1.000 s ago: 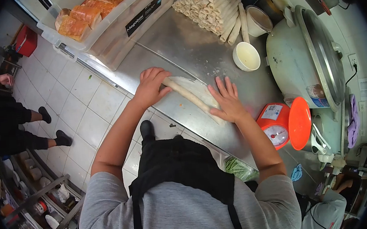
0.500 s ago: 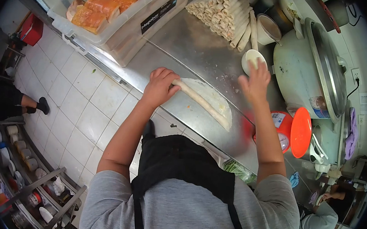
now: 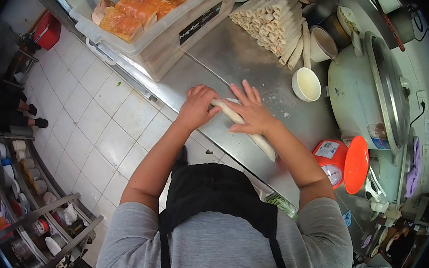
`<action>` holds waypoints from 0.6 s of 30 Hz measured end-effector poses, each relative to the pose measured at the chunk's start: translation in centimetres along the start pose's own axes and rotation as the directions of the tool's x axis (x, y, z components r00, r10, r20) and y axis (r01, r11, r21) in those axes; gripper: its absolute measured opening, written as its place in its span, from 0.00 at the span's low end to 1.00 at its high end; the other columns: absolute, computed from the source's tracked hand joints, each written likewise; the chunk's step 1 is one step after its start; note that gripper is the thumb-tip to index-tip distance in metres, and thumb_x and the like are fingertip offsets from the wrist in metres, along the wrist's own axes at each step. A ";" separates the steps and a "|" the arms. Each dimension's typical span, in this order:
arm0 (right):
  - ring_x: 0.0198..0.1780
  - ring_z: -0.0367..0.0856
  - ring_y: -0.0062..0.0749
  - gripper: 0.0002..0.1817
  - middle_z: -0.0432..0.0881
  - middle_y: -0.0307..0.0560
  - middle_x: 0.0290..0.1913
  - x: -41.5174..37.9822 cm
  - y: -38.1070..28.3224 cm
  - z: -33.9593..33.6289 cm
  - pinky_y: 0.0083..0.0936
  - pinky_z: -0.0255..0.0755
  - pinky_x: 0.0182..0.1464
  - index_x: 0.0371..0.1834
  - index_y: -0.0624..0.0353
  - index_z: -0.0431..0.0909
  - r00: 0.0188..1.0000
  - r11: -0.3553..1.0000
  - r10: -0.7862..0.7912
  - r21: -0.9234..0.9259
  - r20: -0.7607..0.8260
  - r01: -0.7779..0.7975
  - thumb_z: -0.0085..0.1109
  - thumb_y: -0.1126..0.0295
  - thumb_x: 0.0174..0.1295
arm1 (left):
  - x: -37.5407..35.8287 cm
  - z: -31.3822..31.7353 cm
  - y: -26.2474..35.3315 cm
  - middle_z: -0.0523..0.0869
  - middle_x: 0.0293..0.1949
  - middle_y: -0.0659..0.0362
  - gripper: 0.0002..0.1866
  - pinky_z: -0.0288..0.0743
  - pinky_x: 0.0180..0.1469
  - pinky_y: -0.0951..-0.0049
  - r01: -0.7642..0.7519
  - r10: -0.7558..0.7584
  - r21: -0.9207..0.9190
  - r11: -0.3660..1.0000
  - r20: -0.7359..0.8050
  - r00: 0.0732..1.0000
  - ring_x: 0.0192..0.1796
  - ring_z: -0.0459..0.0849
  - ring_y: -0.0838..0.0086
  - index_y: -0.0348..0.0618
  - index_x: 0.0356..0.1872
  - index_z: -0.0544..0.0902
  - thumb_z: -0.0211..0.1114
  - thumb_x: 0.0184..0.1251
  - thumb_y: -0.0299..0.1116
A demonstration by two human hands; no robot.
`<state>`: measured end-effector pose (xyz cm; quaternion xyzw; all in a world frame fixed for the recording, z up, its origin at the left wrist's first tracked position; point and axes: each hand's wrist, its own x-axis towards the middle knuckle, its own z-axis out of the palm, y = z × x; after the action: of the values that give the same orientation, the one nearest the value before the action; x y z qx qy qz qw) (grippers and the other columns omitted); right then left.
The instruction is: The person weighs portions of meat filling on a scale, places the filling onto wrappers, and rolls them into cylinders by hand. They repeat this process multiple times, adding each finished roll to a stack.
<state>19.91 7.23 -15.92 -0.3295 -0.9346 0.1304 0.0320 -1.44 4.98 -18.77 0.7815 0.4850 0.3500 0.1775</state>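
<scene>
A long pale roll (image 3: 263, 143) lies on a thin wrapper sheet on the steel counter (image 3: 233, 60). My left hand (image 3: 197, 107) presses on the roll's far-left end, fingers curled over it. My right hand (image 3: 250, 111) lies flat across the roll's middle, fingers spread. The roll's near end sticks out below my right wrist. A small white bowl (image 3: 306, 84) of pale liquid stands to the right of my hands.
A stack of finished rolls (image 3: 272, 23) sits at the counter's back. A clear tub (image 3: 162, 15) of orange food stands to the left, a large rice cooker (image 3: 370, 88) to the right, an orange scale (image 3: 340, 162) near the front. Another person (image 3: 5, 102) stands far left.
My right hand reached to the white bowl half a second ago, then came back and now rests on the roll's middle. My left hand stayed on the roll's end.
</scene>
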 end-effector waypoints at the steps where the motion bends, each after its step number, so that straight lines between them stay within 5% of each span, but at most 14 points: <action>1: 0.70 0.31 0.59 0.43 0.42 0.53 0.70 0.7 -0.1 0.0 0.55 0.32 0.65 0.62 0.44 0.63 1.000 1.000 0.009 -0.023 0.021 -0.009 0.51 0.34 0.43 | 0.0 -0.1 0.0 0.77 0.39 0.60 0.16 0.59 0.54 0.63 0.000 0.000 0.001 1.000 -0.002 1.000 0.51 0.70 0.62 0.47 0.34 0.74 0.69 0.42 0.33; 9: 0.70 0.28 0.60 0.47 0.36 0.58 0.70 -4.7 0.7 0.5 0.57 0.27 0.64 0.67 0.47 0.54 0.971 0.965 0.240 -0.107 0.008 -0.238 0.44 0.31 0.47 | -0.1 -0.1 0.0 0.75 0.41 0.61 0.16 0.59 0.53 0.64 -0.076 0.076 0.022 0.997 -0.021 0.997 0.50 0.69 0.63 0.48 0.35 0.74 0.68 0.43 0.34; 12: 0.68 0.42 0.60 0.43 0.48 0.60 0.67 -8.2 -0.5 0.5 0.53 0.38 0.64 0.63 0.53 0.60 0.892 0.860 0.401 -0.249 -0.211 -0.445 0.48 0.36 0.47 | 0.0 -0.3 1.5 0.74 0.41 0.61 0.15 0.59 0.52 0.63 -0.191 0.200 0.113 0.975 -0.075 0.977 0.49 0.68 0.64 0.49 0.34 0.75 0.67 0.43 0.34; 15: 0.56 0.61 0.51 0.29 0.67 0.55 0.53 -9.1 -4.7 1.1 0.42 0.54 0.55 0.50 0.55 0.71 0.791 0.855 0.503 0.067 -0.350 -0.514 0.58 0.49 0.48 | -0.3 0.8 2.1 0.73 0.40 0.61 0.16 0.59 0.51 0.64 -0.321 0.319 0.167 0.932 0.038 0.947 0.49 0.68 0.65 0.49 0.35 0.75 0.67 0.42 0.34; 18: 0.42 0.68 0.39 0.17 0.72 0.44 0.38 -9.9 -6.4 3.6 0.34 0.59 0.42 0.37 0.53 0.75 0.719 0.834 0.495 0.035 -0.488 -0.550 0.64 0.63 0.44 | 0.5 1.4 1.5 0.74 0.37 0.62 0.14 0.59 0.49 0.65 -0.393 0.381 0.148 0.907 0.106 0.919 0.45 0.70 0.68 0.50 0.34 0.76 0.66 0.43 0.34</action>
<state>23.19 -4.53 -17.39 -0.6028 -0.7712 -0.0042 0.2046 0.70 4.76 -18.63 0.8867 0.3409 0.3070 0.0568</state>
